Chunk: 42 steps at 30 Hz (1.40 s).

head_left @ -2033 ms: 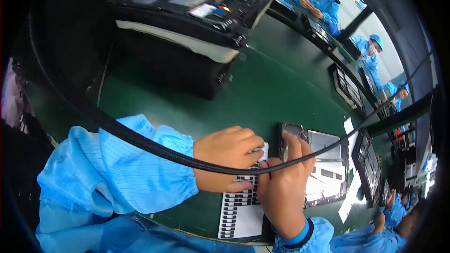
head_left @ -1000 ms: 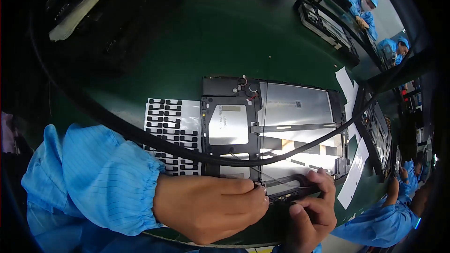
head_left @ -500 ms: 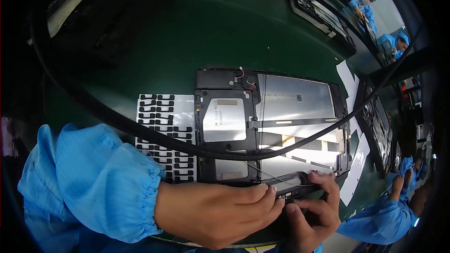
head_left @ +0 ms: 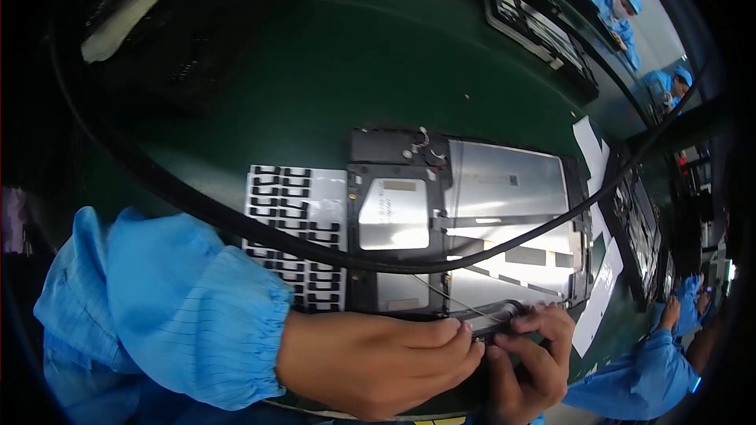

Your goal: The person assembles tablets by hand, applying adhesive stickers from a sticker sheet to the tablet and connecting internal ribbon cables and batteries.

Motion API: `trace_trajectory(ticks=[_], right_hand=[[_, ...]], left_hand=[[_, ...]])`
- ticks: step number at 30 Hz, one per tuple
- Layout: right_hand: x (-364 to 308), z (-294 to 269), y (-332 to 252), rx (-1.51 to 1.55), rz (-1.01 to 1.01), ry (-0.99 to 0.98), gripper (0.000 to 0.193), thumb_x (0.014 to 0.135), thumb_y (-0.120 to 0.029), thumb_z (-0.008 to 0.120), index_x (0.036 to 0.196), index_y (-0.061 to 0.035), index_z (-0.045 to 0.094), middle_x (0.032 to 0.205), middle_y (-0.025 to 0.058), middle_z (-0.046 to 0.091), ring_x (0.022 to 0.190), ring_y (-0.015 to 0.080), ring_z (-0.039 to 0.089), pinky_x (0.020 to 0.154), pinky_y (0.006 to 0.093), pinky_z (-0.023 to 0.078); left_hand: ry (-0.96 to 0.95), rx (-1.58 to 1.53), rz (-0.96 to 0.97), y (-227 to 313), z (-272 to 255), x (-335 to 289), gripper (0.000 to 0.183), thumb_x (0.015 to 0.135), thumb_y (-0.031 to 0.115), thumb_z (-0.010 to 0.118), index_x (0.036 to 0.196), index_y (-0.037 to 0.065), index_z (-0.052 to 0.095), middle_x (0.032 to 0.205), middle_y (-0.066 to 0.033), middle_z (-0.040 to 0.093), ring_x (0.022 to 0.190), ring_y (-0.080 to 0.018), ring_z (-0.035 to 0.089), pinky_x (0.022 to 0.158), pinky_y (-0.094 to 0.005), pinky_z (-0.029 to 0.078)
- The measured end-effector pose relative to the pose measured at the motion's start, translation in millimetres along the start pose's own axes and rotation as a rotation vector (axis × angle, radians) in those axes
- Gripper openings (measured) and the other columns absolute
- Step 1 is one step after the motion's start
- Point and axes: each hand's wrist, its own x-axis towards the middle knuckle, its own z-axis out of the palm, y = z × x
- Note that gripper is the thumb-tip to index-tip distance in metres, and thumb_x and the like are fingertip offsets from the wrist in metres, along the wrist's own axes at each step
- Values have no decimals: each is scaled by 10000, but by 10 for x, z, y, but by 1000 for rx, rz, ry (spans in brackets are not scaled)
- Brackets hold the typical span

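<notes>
An opened flat electronic device (head_left: 504, 181), with a black frame and silver metal plates, lies on the green table. My left hand (head_left: 378, 362) reaches across its near edge, fingers closed together at the tips; what they hold is too small to make out. Facing it, my right hand (head_left: 539, 354) has thumb and fingers bent in a pinch at the same edge, around something I cannot make out. A thin wire (head_left: 449, 294) runs over the plates toward both sets of fingertips. Beside the device's left side lies a white sheet (head_left: 327, 189) with rows of small black adhesive pieces.
A thick black cable (head_left: 402, 267) loops across in front of the device. White paper strips (head_left: 594, 307) lie to its right, beside another dark device (head_left: 636, 228). More device parts (head_left: 539, 31) stand at the far right. Co-workers in blue (head_left: 622, 12) sit beyond and at right.
The device, sheet and both hands appear slightly further right and lower in view. My fingers stay at the device's near edge, with only small shifts of the right fingers.
</notes>
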Motion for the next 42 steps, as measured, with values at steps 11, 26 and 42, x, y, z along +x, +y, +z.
trace_trajectory(ticks=[11, 26, 42], right_hand=[[151, -29, -309, -70, 46, -77, 152, 615, 43, 646, 755, -4, 611, 801, 119, 566, 758, 245, 539, 692, 321, 424], [616, 1101, -644, -311, -311, -51, 157, 549, 30, 551, 688, 101, 563, 1062, 231, 457, 969, 377, 407, 800, 476, 300], [-67, -596, 417, 326, 367, -53, 41, 684, 13, 572, 701, 2, 537, 1037, 143, 531, 973, 268, 488, 866, 344, 355]], left_hand=[[363, -241, -90, 32, -96, -491, 293, 759, 45, 515, 1027, -73, 515, 998, -178, 543, 949, -319, 526, 861, -403, 437], [215, -62, -554, -200, -269, -980, 349, 614, 160, 650, 892, -13, 529, 889, -122, 483, 814, -252, 475, 696, -343, 404], [169, -68, -248, -192, -298, -302, 290, 593, 42, 642, 869, -25, 583, 934, -184, 556, 817, -314, 561, 672, -394, 467]])
